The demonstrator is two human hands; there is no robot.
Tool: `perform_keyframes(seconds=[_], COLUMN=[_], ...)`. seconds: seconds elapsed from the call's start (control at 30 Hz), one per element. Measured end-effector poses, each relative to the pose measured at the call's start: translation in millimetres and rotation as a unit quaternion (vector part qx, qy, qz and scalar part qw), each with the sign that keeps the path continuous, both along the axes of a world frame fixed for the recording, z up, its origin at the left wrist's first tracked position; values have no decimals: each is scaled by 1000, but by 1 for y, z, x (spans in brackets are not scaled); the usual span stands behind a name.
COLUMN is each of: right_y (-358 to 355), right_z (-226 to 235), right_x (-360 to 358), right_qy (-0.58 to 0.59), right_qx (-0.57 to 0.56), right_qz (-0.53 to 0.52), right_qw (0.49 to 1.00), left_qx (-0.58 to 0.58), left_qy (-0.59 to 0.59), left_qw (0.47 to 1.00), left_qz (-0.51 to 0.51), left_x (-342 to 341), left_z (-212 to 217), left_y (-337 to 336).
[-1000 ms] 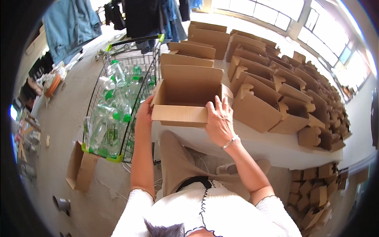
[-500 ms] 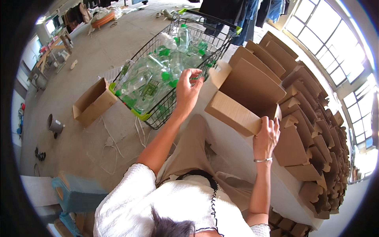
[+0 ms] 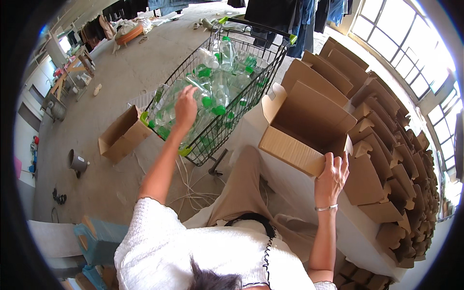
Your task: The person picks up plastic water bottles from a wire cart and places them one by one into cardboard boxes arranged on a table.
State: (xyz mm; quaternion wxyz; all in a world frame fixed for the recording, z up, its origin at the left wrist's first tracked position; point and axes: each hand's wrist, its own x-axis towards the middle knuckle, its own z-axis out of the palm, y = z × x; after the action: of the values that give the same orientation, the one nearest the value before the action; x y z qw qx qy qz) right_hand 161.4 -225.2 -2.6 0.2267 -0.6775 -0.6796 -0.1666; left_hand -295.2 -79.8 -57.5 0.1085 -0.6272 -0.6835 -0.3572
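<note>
Head view: left hand (image 3: 185,107) open over bottle-filled cart (image 3: 251,104) — right hand (image 3: 331,175) grips empty box (image 3: 304,128).

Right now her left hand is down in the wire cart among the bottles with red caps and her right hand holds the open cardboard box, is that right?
Not quite: the caps are green, not red. The head view shows the left hand in the wire cart among clear bottles with green caps, and the right hand on the corner of the open cardboard box.
</note>
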Motion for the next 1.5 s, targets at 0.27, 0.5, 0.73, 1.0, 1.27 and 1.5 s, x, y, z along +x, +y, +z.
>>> perform_keyframes(seconds=[0.27, 0.5, 0.73, 1.0, 1.27, 1.5], right_y=[-3, -4, -2, 3, 2, 0], right_z=[9, 10, 4, -5, -7, -7], right_x=[-2, 1, 4, 7, 11, 12], right_qy=[11, 7, -3, -3, 4, 5], right_qx=[-31, -40, -16, 65, 58, 49], right_qz=[-12, -14, -1, -7, 3, 0], right_qw=[999, 999, 1000, 998, 998, 999], left_qx=[-177, -298, -290, -38, 77, 39], left_qy=[221, 256, 231, -19, -408, -610], left_qw=[940, 897, 902, 984, 891, 719], left_qz=[-190, -203, -223, -174, -183, -331], left_x=[-73, -51, -53, -50, -30, 31], left_z=[33, 65, 63, 14, 49, 117], left_y=[65, 68, 63, 41, 36, 3])
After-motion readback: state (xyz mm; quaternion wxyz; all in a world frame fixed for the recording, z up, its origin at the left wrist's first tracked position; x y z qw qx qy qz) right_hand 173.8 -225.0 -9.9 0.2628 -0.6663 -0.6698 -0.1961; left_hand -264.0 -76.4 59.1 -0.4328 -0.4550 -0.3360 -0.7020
